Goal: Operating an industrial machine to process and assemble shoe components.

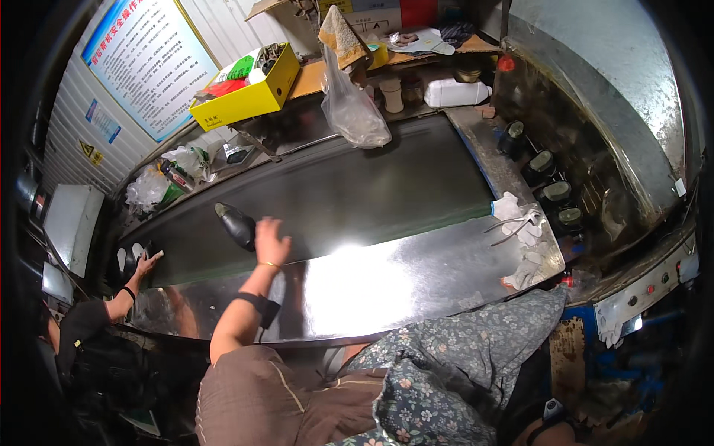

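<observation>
My left hand point(272, 241) reaches over the dark belt point(357, 193), its fingers stretched out and slightly blurred. It holds nothing. Right beside its fingers lies a black shoe point(236, 224) with a grey-green patch at its far end; whether they touch I cannot tell. A dark band circles my left forearm. Of my right arm, only a bit with a black strap and a small device point(551, 409) shows at the lower right edge; the hand is out of the picture. Between me and the belt runs a shiny metal ledge point(439, 286).
At left, a co-worker's hand point(149, 262) is by dark shoes with pale soles point(137, 251). White gloves point(509, 208) and pincers point(513, 223) lie on the ledge's right end. A plastic bag point(353, 115) hangs over the belt; a yellow box point(249, 93) stands behind. More dark shoes point(556, 192) stand right.
</observation>
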`<action>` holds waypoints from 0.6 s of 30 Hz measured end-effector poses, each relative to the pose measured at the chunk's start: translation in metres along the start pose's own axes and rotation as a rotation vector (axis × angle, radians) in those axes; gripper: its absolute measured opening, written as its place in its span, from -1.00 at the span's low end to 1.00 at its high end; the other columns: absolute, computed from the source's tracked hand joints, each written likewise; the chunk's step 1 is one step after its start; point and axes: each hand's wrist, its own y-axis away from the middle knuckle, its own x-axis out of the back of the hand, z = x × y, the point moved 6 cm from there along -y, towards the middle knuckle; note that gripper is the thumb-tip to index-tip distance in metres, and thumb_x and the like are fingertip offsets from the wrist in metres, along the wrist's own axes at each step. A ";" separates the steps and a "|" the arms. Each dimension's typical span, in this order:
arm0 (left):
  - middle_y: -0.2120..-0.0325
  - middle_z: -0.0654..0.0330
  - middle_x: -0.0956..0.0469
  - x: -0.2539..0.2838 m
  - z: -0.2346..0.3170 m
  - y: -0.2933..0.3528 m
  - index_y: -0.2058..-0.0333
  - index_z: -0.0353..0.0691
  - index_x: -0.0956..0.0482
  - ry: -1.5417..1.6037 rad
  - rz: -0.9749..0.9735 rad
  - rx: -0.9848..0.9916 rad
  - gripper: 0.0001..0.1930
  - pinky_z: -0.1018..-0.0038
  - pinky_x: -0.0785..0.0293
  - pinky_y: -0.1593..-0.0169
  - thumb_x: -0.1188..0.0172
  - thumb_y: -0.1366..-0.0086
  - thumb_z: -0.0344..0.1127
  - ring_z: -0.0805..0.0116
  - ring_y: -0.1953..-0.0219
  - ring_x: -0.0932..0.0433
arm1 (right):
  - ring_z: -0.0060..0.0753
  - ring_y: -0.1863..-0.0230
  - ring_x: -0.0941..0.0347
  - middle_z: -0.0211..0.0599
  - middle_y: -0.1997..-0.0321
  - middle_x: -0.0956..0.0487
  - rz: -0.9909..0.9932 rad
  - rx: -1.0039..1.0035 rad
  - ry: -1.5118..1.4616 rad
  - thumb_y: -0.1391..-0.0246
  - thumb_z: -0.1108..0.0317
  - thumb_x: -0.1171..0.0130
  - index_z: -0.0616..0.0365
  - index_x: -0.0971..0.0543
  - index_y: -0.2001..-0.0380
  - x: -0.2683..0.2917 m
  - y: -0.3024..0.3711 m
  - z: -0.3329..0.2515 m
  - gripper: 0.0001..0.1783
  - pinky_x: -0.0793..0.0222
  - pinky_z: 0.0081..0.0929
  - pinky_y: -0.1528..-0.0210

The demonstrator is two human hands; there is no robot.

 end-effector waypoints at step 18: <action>-0.10 -0.02 -0.44 -0.076 -0.114 -0.026 -0.33 -0.15 -0.07 -0.210 -0.048 1.043 0.08 0.12 -0.28 -0.26 -0.56 0.11 -0.13 -0.08 -0.16 -0.39 | -0.55 0.38 -0.53 -0.30 0.40 -0.64 -0.034 -2.005 0.650 -0.07 0.43 -0.21 0.28 -0.61 0.08 0.011 0.430 -0.100 -0.68 -0.46 -0.51 0.32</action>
